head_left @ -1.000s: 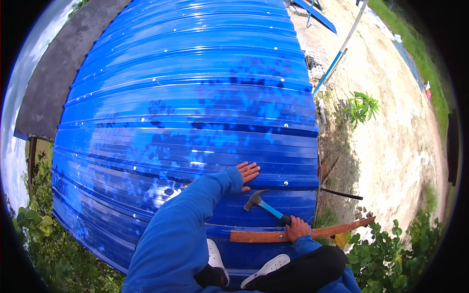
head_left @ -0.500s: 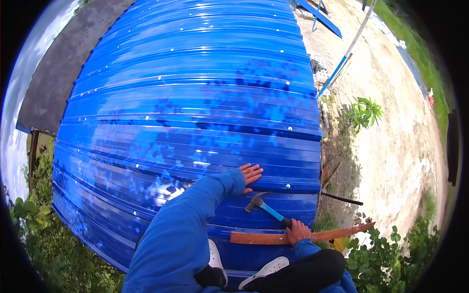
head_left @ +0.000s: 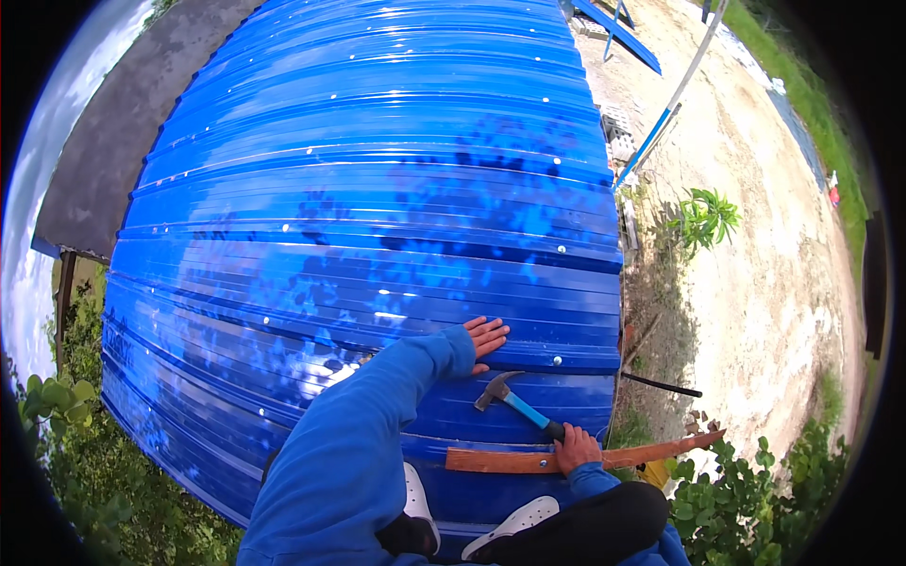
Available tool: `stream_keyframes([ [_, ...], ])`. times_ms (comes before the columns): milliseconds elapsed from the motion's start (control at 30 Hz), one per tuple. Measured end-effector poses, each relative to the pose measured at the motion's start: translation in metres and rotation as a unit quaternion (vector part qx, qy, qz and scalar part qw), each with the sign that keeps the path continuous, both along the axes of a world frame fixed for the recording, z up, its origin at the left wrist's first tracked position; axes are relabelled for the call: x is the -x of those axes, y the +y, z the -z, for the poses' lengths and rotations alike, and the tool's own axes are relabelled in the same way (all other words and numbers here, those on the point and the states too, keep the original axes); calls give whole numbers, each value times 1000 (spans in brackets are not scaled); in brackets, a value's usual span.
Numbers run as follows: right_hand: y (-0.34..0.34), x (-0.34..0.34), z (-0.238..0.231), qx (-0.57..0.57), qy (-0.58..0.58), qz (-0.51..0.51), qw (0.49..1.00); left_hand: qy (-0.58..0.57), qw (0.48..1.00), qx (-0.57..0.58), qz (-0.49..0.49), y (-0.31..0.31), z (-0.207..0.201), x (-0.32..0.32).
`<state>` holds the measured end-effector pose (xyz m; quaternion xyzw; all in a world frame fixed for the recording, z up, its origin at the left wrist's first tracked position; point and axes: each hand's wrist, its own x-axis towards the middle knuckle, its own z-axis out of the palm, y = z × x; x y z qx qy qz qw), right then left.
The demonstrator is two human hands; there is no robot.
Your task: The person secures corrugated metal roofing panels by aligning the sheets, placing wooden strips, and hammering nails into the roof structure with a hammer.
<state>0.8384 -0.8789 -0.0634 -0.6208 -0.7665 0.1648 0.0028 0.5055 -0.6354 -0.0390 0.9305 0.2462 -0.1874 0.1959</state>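
Observation:
My left hand (head_left: 485, 341) lies flat on the blue ribbed metal roof (head_left: 406, 198), palm down with fingers stretched out, holding nothing. Closed round the black grip of a claw hammer (head_left: 525, 407) is my right hand (head_left: 578, 450), at the roof's right side. The hammer has a light blue shaft, and its metal head rests on the roof just below my left hand. Beneath my right hand a reddish-brown wooden strip (head_left: 500, 460) lies across the roof, its far end sticking out past the edge. Whether my right fingers also touch the wood is hidden.
Screw heads (head_left: 557, 360) dot the roof's ribs. My white perforated shoes (head_left: 514, 528) stand close below the strip. The roof's right edge drops to sandy ground (head_left: 764, 283) with a small leafy plant (head_left: 706, 219). Bushes (head_left: 731, 491) grow at lower right. A grey roof (head_left: 123, 132) stands left.

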Motion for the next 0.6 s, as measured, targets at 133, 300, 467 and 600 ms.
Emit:
stream_keyframes([
  [133,1,-1,0,5,1,-2,1000,-2,1000,-4,-2,-1,0,1],
  [300,2,-1,-1,5,2,-1,1000,-25,1000,-8,-10,-3,2,3],
  [467,1,0,0,-8,1,-12,1000,-23,1000,-15,-4,-2,1,4],
  [600,1,1,0,24,8,13,1000,-16,1000,-8,-1,-3,-3,3],
])
